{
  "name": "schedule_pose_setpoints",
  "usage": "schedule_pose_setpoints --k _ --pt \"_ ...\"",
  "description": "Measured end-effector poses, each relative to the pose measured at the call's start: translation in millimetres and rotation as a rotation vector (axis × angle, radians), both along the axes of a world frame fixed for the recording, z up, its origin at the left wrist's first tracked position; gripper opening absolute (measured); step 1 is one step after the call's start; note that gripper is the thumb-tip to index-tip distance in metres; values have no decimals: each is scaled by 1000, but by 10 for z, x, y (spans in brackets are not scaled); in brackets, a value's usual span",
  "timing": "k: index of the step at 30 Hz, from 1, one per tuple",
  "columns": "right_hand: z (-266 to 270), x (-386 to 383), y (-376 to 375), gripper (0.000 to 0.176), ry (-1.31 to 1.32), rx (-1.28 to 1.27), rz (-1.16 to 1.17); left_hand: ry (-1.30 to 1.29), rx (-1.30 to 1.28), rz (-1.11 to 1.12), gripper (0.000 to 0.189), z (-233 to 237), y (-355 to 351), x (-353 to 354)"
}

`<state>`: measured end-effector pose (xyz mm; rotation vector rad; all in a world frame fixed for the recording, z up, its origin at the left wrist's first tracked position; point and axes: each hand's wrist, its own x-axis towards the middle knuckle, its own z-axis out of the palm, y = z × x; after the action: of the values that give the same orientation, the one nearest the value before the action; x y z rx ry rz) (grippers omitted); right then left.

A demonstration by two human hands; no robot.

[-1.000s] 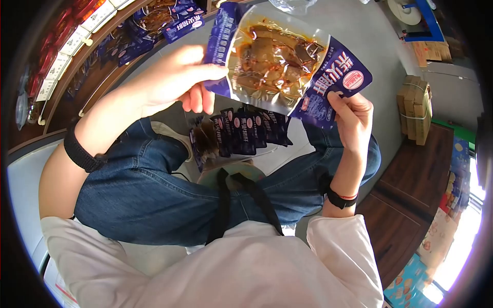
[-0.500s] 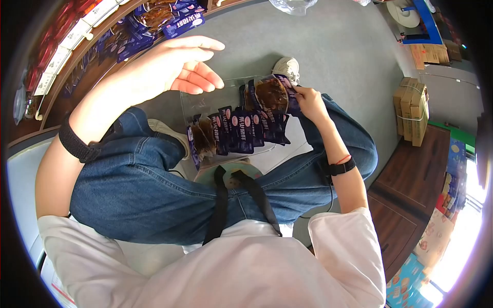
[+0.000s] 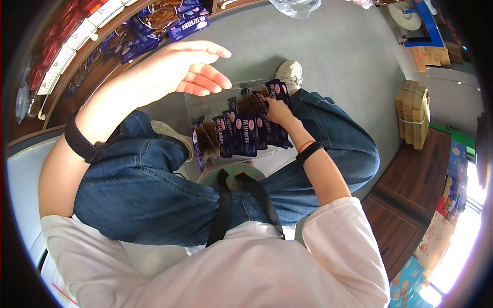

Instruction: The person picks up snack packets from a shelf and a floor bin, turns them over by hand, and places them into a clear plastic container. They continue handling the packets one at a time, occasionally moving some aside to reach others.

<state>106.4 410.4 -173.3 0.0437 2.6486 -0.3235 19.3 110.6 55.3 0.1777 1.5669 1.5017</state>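
Note:
My right hand (image 3: pixel 279 111) presses a purple snack packet (image 3: pixel 263 95) down into the far end of a clear plastic box (image 3: pixel 205 105) on the floor between my knees. A row of matching purple packets (image 3: pixel 241 134) stands upright in the box. My left hand (image 3: pixel 190 68) hovers open above the box's left side, fingers spread, holding nothing. A black band is on each wrist.
A wooden shelf (image 3: pixel 92 49) at upper left carries more purple packets (image 3: pixel 182 25) and red ones. Grey floor lies ahead, with bound cardboard boxes (image 3: pixel 412 114) and a dark wooden cabinet (image 3: pixel 411 200) to the right. My shoe (image 3: pixel 290 72) is beyond the box.
The packet I held up in both hands has been lowered into the box by my right hand. My left hand let go and now hangs open above.

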Motion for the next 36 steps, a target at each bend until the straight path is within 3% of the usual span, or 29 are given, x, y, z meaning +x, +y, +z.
schedule_pose_setpoints --k 6,12,14,15,18,20,24,26,28,29,30,32,36 --pt "232 -144 -28 32 -188 134 15 21 -1 -18 31 39 8 7" --pt "128 -207 -38 28 -43 30 -56 -1 16 -14 30 -1 16 -20" --pt "85 -223 41 32 146 -18 -188 -1 15 -22 30 31 10 -14" --pt "69 -206 107 36 232 -161 -240 -6 19 -25 30 45 8 -3" --pt "20 -230 249 35 150 -189 -300 -22 9 -20 30 53 12 -17" --pt "6 -195 277 30 201 -215 -26 -43 2 -13 30 31 -7 -19" --pt "453 -346 115 28 308 -305 -280 -28 6 -1 31 9 4 -23" --pt "376 -399 194 31 351 -233 -222 -35 -4 -9 31 13 14 -13" --pt "347 -397 244 35 820 -42 160 -35 -9 -18 31 9 28 -20" --pt "333 -366 261 37 465 -125 -34 -32 -12 -21 31 -1 22 -23" --pt "305 -369 296 37 466 -124 -35 -29 -17 -23 31 -7 16 -23" --pt "249 -385 370 35 215 -95 -59 -27 -5 -21 31 -18 14 -24" --pt "331 -388 398 43 231 -103 -33 -9 10 -19 31 -30 -4 -26"
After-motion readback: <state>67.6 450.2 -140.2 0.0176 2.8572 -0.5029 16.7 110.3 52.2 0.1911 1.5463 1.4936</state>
